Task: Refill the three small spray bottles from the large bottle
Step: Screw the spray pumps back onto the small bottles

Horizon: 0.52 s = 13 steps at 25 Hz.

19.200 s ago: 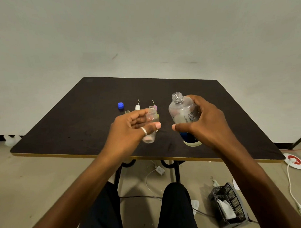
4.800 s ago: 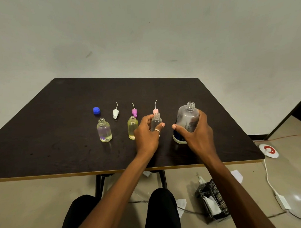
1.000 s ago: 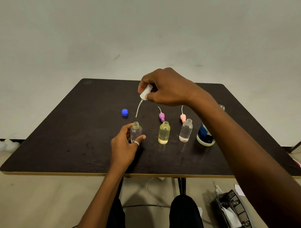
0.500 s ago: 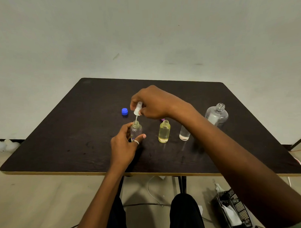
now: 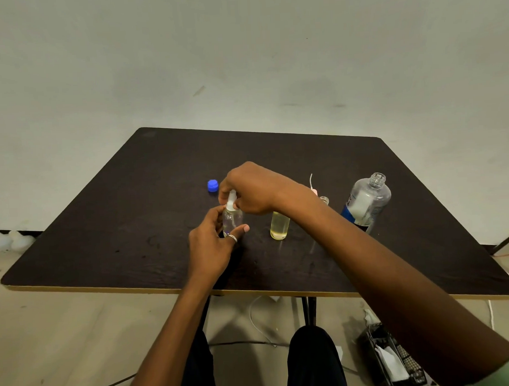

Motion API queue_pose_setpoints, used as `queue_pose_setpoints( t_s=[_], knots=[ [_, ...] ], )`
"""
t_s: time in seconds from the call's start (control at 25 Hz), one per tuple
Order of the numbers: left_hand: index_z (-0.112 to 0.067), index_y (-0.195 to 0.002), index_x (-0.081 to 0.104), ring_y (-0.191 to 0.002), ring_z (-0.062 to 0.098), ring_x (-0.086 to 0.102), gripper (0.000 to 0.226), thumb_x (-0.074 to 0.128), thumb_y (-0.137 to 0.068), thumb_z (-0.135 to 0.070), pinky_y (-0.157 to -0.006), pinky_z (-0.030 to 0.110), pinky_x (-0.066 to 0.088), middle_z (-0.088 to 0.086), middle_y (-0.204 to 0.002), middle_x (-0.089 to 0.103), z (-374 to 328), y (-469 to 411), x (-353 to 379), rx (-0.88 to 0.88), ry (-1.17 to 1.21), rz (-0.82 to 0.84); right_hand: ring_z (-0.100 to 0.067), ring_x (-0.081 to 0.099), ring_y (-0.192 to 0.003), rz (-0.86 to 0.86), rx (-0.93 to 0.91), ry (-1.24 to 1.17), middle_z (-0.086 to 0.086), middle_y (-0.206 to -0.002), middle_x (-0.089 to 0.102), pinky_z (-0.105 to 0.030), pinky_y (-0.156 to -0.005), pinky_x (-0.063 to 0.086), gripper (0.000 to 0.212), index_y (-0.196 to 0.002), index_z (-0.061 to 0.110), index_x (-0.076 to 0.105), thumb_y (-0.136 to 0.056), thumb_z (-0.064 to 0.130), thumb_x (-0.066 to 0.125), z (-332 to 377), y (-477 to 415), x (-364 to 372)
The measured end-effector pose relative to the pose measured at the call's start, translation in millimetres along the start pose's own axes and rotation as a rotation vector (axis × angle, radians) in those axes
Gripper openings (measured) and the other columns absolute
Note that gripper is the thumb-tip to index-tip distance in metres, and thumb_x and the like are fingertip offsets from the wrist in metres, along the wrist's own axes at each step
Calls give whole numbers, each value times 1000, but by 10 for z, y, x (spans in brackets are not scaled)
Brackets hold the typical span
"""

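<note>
My left hand (image 5: 213, 246) grips a small clear spray bottle (image 5: 232, 221) standing on the dark table (image 5: 133, 226). My right hand (image 5: 253, 187) reaches across and pinches the white spray cap (image 5: 231, 201) seated on that bottle's neck. A small yellow bottle (image 5: 279, 228) stands uncapped to the right. Behind my right forearm only the open neck of a third small bottle (image 5: 323, 200) shows, with a pink spray cap (image 5: 313, 188) behind it. The large clear bottle (image 5: 366, 202) with a blue label stands open at the right.
A blue screw cap (image 5: 213, 185) lies on the table behind my hands. Under the table are my knees, cables and a black basket (image 5: 394, 361) holding paper on the floor at the right. A plain wall stands behind the table.
My right hand lowered the white spray cap, feeding its tube into the clear bottle until the cap sits on the neck. My left hand kept hold of the bottle.
</note>
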State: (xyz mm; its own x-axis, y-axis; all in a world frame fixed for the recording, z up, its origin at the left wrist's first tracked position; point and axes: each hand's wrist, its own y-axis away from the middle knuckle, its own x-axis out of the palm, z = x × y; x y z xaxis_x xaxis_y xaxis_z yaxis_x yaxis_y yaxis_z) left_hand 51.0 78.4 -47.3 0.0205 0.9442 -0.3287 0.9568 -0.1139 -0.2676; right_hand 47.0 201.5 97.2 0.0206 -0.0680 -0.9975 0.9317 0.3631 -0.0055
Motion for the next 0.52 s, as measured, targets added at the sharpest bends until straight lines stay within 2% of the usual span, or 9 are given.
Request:
queue_pose_setpoints(
  t_s=[0.16, 0.24, 0.4, 0.52],
  knots=[
    [-26, -124, 59, -98, 2, 66, 54, 83, -77, -36, -79, 15, 49, -13, -109, 69, -10, 4, 3, -6, -10, -7, -20, 61, -99, 20, 1, 25, -3, -111, 66, -24, -72, 40, 30, -105, 20, 71, -84, 0, 63, 25, -17, 1],
    [-25, -126, 60, -99, 4, 67, 55, 83, -77, -35, -82, 18, 51, -10, -111, 71, -6, 2, 5, -5, -8, -11, -21, 61, -98, 23, 13, 32, -4, -110, 66, -24, -71, 40, 29, -105, 19, 70, -83, 1, 63, 30, -33, 6],
    [-26, -130, 59, -107, 10, 66, 58, 83, -77, -34, -91, 28, 54, -6, -119, 70, 2, 2, 6, -10, -8, -3, -21, 62, -89, -4, 50, 55, -6, -103, 66, -25, -68, 44, 21, -106, 15, 68, -86, 12, 67, 26, -69, 51],
    [-27, -130, 59, -107, 10, 66, 59, 83, -77, -35, -93, 31, 55, -6, -117, 71, 7, -3, 14, -22, -16, -9, -19, 58, -75, -35, 87, 73, -7, -91, 64, -26, -61, 40, 19, -102, 12, 65, -89, 26, 65, 22, -81, 91]
  ],
)
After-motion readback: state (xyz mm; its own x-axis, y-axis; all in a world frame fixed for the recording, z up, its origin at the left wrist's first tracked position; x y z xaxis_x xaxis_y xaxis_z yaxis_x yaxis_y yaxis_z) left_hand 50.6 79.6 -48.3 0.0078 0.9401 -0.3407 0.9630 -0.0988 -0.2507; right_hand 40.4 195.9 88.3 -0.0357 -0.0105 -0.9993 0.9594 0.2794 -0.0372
